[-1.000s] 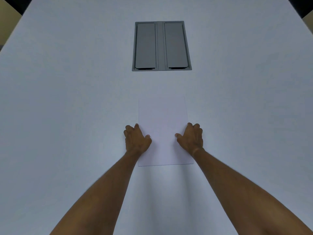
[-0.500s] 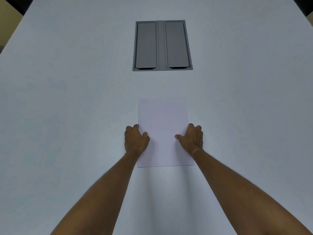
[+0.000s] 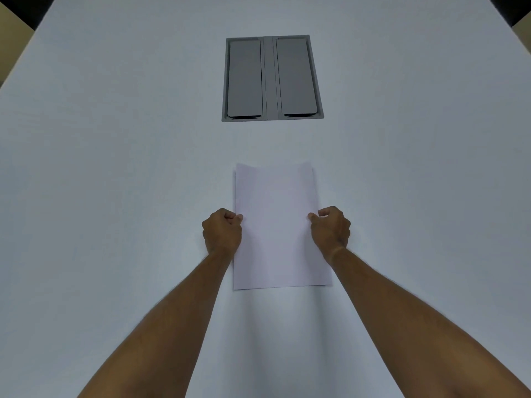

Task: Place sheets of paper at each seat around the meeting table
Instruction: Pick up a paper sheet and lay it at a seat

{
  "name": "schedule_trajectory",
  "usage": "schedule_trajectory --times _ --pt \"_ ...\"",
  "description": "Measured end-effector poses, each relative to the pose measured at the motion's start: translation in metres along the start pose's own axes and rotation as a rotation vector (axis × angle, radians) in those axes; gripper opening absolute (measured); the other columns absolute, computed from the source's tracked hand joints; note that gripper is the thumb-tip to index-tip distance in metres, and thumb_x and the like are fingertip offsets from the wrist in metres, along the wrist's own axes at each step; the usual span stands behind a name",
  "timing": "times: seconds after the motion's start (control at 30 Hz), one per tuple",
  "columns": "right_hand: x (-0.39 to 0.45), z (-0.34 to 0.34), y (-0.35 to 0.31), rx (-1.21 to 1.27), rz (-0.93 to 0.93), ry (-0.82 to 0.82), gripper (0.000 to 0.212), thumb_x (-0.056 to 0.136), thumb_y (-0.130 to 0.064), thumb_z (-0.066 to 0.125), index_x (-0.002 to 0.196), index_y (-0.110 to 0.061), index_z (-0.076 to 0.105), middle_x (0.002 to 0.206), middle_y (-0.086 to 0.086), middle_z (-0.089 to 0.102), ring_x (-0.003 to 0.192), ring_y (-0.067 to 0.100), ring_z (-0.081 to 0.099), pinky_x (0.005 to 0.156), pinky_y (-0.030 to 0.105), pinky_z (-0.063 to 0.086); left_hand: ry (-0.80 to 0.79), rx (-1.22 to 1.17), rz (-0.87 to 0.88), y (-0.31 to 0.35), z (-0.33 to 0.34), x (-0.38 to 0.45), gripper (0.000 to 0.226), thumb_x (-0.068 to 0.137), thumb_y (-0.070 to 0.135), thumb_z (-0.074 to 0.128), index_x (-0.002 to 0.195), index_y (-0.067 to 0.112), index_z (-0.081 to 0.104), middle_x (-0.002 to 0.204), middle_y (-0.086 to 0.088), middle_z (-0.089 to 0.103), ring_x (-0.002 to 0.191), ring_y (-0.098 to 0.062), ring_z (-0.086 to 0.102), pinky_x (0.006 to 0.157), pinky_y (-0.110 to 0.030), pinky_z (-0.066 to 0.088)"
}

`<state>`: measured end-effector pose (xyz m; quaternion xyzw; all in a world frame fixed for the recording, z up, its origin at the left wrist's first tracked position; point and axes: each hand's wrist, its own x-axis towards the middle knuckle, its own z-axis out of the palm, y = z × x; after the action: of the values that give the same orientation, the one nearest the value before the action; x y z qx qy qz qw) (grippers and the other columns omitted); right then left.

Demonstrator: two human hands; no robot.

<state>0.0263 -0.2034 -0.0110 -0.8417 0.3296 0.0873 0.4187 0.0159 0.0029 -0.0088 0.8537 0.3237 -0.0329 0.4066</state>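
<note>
In the head view, one grey rectangular cable box [image 3: 272,78] sat recessed in the white table [image 3: 115,168] at upper centre, its two flat lids shut, contents hidden. One smooth white sheet of paper [image 3: 277,225] lay at centre frame, its far edge slightly curled. The left hand [image 3: 222,231] and right hand [image 3: 330,228] pinched its side edges.

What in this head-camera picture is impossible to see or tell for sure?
- Seats around the table: none in the head view; the frame edges cut the table off.
- How many sheets the paper holds: its edges are too thin to count.
- Fingertips of the left hand and right hand: curled at the paper's side edges, partly hidden.
- Inside the grey cable box: both flaps are closed.
- Paper's underside: faces down.
</note>
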Motion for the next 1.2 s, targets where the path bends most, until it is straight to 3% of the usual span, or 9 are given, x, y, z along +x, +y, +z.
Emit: schedule_trajectory --times 0.1,0.23,0.47,0.73,0.87,1.0,1.2 --pt "0.003 0.000 -0.001 0.048 0.032 0.010 0.015 0.087 -0.025 0.073 0.085 -0.012 0.067 0.095 0.008 0.072 0.086 0.027 0.063 0.074 0.027 0.042 -0.004 -0.002 -0.022 0.000 0.000 0.003 0.013 0.088 0.021 0.071 0.083 0.009 0.069 0.079 -0.002 0.067 0.074 -0.018 0.059 0.072 -0.024 0.040" --pt "0.002 0.000 0.000 0.052 0.039 0.004 0.021 0.088 -0.022 0.072 0.071 -0.011 0.064 0.078 0.003 0.065 0.087 0.030 0.066 0.072 0.026 0.041 -0.010 0.016 -0.029 0.001 0.000 0.005 0.013 0.090 0.020 0.068 0.085 0.007 0.070 0.078 -0.001 0.065 0.073 -0.018 0.057 0.073 -0.024 0.040" --pt "0.001 -0.001 0.001 -0.001 0.030 0.017 0.017 0.088 -0.026 0.072 0.098 -0.014 0.069 0.099 0.006 0.069 0.088 0.028 0.061 0.074 0.028 0.041 -0.005 0.070 -0.025 0.000 -0.001 0.006 0.005 0.090 0.019 0.067 0.089 0.015 0.065 0.081 0.001 0.062 0.073 -0.019 0.055 0.069 -0.024 0.037" --pt "0.002 0.001 0.002 -0.035 0.002 0.027 0.017 0.089 -0.029 0.071 0.098 -0.016 0.065 0.100 0.003 0.069 0.085 0.024 0.058 0.072 0.029 0.041 0.020 0.098 -0.055 0.000 0.001 0.009 0.012 0.088 0.026 0.068 0.081 0.019 0.061 0.083 0.002 0.063 0.075 -0.020 0.056 0.069 -0.029 0.041" --pt "0.002 0.002 0.003 -0.058 -0.042 0.046 0.019 0.087 -0.028 0.073 0.099 -0.012 0.069 0.110 0.010 0.065 0.105 0.028 0.060 0.075 0.030 0.046 0.020 0.065 -0.069 0.000 0.001 0.010 0.012 0.087 0.024 0.069 0.080 0.017 0.063 0.081 0.003 0.063 0.076 -0.020 0.057 0.070 -0.028 0.042" --pt "0.003 0.002 0.001 0.022 -0.015 0.032 0.015 0.087 -0.026 0.073 0.093 -0.014 0.066 0.099 0.007 0.070 0.091 0.026 0.065 0.072 0.027 0.044 -0.002 -0.036 -0.104 0.001 0.000 0.011 0.009 0.085 0.021 0.071 0.084 0.013 0.066 0.082 0.002 0.066 0.076 -0.018 0.059 0.061 -0.021 0.039" --pt "0.001 -0.003 -0.002 0.165 0.016 0.024 0.019 0.083 -0.021 0.076 0.098 -0.011 0.070 0.088 0.003 0.072 0.087 0.023 0.065 0.089 0.034 0.053 -0.032 -0.148 -0.106 0.003 -0.005 0.011 0.007 0.087 0.015 0.070 0.080 0.011 0.069 0.083 -0.003 0.068 0.080 -0.020 0.062 0.076 -0.025 0.047"
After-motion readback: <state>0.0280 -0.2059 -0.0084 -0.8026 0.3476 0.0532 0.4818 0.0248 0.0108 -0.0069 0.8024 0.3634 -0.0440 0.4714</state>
